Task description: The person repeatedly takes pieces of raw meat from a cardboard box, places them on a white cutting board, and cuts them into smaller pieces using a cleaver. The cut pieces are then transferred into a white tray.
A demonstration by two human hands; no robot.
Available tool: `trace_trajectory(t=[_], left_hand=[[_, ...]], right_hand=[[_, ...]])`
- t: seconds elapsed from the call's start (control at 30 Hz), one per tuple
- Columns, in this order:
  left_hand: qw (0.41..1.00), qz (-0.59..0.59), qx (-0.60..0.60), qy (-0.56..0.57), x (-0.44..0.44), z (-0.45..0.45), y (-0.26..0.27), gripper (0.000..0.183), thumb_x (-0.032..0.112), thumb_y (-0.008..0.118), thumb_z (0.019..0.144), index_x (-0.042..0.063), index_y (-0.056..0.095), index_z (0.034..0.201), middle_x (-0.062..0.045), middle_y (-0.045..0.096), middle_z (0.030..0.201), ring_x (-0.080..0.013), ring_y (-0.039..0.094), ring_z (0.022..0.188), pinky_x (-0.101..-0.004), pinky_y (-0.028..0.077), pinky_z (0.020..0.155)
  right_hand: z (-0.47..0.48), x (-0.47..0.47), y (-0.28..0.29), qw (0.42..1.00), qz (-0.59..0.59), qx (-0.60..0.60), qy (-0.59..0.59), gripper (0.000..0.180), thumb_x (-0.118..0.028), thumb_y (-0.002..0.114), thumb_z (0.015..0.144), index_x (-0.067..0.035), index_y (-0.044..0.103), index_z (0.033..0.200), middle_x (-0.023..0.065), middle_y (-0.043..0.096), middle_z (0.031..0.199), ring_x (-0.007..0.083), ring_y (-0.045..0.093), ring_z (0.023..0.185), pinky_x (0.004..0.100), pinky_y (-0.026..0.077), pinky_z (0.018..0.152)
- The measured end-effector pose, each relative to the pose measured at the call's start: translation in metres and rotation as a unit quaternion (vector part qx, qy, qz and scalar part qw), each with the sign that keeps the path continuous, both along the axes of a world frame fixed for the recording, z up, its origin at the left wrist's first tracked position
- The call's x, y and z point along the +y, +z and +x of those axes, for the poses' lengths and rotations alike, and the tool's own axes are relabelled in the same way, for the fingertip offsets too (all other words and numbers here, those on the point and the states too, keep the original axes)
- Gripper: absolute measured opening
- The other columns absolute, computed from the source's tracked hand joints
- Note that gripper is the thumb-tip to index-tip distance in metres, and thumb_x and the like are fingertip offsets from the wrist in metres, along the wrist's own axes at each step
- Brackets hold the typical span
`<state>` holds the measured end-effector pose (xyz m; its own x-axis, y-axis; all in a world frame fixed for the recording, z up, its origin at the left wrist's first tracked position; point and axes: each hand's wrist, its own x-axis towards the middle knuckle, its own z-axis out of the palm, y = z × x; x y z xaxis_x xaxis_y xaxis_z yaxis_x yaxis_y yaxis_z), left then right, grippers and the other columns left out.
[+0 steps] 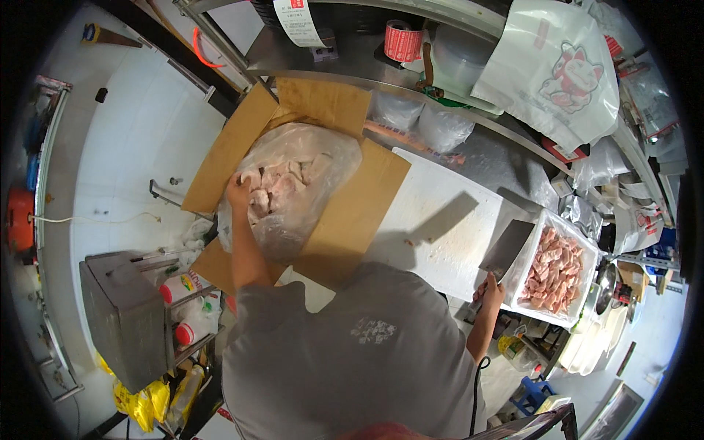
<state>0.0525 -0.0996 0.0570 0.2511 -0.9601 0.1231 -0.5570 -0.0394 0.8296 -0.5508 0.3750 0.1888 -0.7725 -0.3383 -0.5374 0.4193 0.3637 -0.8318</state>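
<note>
My left hand (238, 191) reaches into an open cardboard box (352, 206), at the left edge of a heap of pale raw meat pieces (283, 184). Its fingers touch the meat or the clear plastic liner (330, 140) around it; whether they grip a piece cannot be told. My right hand (489, 290) holds a cleaver (507, 247) by its handle, the broad blade raised over the right end of a white cutting board (440, 203). Beside the blade stands a white lined bin (514, 286) full of cut pink meat (553, 272). Small scraps and the cleaver's shadow lie on the board.
A steel shelf (352, 69) runs above the board's far side, carrying a red label roll (404, 41) and a clear tub. From it hangs a white plastic bag (555, 71). Bagged goods (443, 126) sit underneath. At lower left stands a grey cabinet (126, 319) beside red-capped jars (184, 289).
</note>
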Motion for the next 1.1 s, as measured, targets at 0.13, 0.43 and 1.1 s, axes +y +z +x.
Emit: trace_trajectory(t=[0.13, 0.43, 1.1], left_hand=[[0.989, 0.063, 0.121, 0.049, 0.032, -0.010, 0.051, 0.023, 0.013, 0.071, 0.088, -0.002, 0.070, 0.106, -0.003, 0.067, 0.087, -0.0136, 0.060, 0.075, -0.0323, 0.052, 0.068], [0.871, 0.198, 0.445, -0.057, 0.103, -0.093, 0.147, 0.039, 0.012, 0.061, 0.093, -0.002, 0.059, 0.129, -0.009, 0.068, 0.115, -0.0180, 0.066, 0.101, -0.0321, 0.055, 0.082], [0.806, 0.311, -0.028, -0.503, 0.267, -0.523, -0.084, 0.040, 0.021, 0.068, 0.089, 0.002, 0.060, 0.123, -0.019, 0.070, 0.115, -0.0333, 0.069, 0.104, -0.0425, 0.054, 0.088]], right_hand=[[-0.006, 0.003, -0.005, 1.000, -0.005, -0.003, 0.009, 0.033, -0.027, 0.064, 0.096, -0.009, 0.049, 0.073, 0.0028, 0.044, 0.052, 0.0155, 0.043, 0.038, 0.0320, 0.036, 0.035], [0.004, -0.002, -0.002, 0.999, -0.012, -0.025, -0.025, 0.034, -0.028, 0.065, 0.095, -0.010, 0.048, 0.073, 0.0018, 0.046, 0.055, 0.0149, 0.045, 0.040, 0.0317, 0.038, 0.037], [0.039, 0.002, -0.011, 0.999, 0.028, 0.021, -0.016, 0.028, -0.027, 0.060, 0.101, -0.002, 0.057, 0.088, -0.0006, 0.047, 0.052, 0.0130, 0.044, 0.038, 0.0314, 0.034, 0.035]])
